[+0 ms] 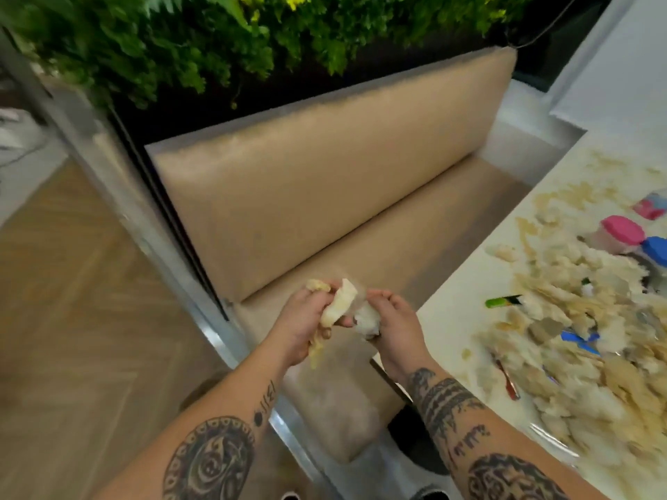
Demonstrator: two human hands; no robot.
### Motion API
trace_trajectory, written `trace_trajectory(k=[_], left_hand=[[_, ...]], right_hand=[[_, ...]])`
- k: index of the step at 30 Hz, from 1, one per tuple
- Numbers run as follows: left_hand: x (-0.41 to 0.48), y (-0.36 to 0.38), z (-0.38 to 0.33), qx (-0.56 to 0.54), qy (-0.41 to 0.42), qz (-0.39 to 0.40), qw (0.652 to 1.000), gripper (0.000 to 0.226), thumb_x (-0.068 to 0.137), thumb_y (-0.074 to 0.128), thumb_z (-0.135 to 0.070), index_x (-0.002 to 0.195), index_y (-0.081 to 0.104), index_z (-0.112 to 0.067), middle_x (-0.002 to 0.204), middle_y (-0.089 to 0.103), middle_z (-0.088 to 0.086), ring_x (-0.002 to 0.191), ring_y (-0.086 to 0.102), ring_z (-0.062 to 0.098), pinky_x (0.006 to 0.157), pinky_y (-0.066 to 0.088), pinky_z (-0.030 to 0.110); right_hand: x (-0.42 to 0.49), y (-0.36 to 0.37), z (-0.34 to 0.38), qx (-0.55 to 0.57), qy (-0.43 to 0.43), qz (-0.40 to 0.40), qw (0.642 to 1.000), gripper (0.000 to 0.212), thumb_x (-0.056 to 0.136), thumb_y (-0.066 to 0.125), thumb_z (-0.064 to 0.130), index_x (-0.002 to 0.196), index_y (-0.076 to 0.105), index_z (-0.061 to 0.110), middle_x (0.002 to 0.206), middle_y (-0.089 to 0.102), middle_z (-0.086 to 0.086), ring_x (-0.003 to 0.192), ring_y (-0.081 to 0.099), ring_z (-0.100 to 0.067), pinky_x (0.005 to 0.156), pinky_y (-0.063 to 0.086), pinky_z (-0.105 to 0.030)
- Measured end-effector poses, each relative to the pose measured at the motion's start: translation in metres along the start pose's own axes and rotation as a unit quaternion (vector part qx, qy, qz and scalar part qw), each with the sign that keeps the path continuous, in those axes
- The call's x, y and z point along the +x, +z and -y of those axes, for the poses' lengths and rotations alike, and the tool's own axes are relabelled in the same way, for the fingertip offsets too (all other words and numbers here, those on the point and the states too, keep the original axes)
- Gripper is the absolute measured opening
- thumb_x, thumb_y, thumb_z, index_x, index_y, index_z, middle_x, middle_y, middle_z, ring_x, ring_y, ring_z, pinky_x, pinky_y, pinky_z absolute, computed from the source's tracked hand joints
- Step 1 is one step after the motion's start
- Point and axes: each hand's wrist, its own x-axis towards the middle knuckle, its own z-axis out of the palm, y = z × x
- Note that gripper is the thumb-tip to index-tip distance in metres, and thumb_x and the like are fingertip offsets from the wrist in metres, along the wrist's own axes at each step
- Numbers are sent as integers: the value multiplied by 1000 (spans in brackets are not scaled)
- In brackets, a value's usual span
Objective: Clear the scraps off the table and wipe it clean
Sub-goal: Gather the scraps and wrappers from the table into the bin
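While both my hands hang over the tan bench seat (415, 225), just off the near corner of the white table (465, 283), each one is full of scraps. My left hand (306, 321) has its fingers curled round a pale yellow crumpled scrap (337, 304), with more of it poking out above my knuckles and trailing below my palm. My right hand (391, 323) curls round a whiter wad (366, 319), and the two handfuls sit touching each other, beside the table's edge rather than above it. On the table itself, a big heap of beige and cream scraps (577, 337) covers the surface. Beyond the heap stand small tubs, one with a pink lid (622, 229) and one with a blue lid (655, 249). Nearer the table's bench-side edge lies a green stick-like thing (500, 302), too blurred to name. Bits of blue (579, 339) show within the heap.
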Motion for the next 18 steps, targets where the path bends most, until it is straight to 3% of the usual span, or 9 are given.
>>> trace_trajectory(k=[2,4,8,13,16,18], left_hand=[[-3,-43,6,-8,20,-50,999,26,99,49,-6,118,65,-13,87,78,7,66,71,23,39,31,21],[-5,-87,23,-48,21,-93,994,25,101,51,-11,121,65,-17,100,77,8,70,72,26,38,33,21],[-5,-177,78,-155,13,-185,970,27,103,53,-16,127,61,-21,113,71,12,75,72,27,41,38,24],[0,-261,156,-206,-19,-291,934,28,97,63,-8,123,61,-18,90,75,7,76,69,27,78,47,46],[14,-294,203,-204,-64,-363,907,23,97,63,-5,114,62,-20,96,73,6,79,70,23,61,54,31],[27,-310,236,-209,-93,-403,886,20,97,62,-4,112,60,-17,99,69,12,75,67,22,58,53,31]], right_hand=[[14,36,-22,-7,30,36,999,6,99,58,18,102,63,16,86,64,1,75,61,-15,60,45,-29],[25,68,-50,-10,60,55,997,13,100,56,16,109,64,17,93,64,4,79,64,-12,63,49,-29],[40,116,-115,22,151,67,986,17,98,55,23,110,65,18,110,63,-10,93,63,-27,73,52,-38],[58,147,-208,8,251,56,966,23,100,47,9,120,59,13,112,61,-13,94,62,-29,77,53,-39],[76,159,-269,-90,274,43,956,33,95,52,-1,126,50,11,109,58,-12,86,61,-23,74,54,-38],[85,164,-307,-127,300,46,944,40,94,60,2,130,47,13,107,59,-10,86,62,-21,68,55,-33]])
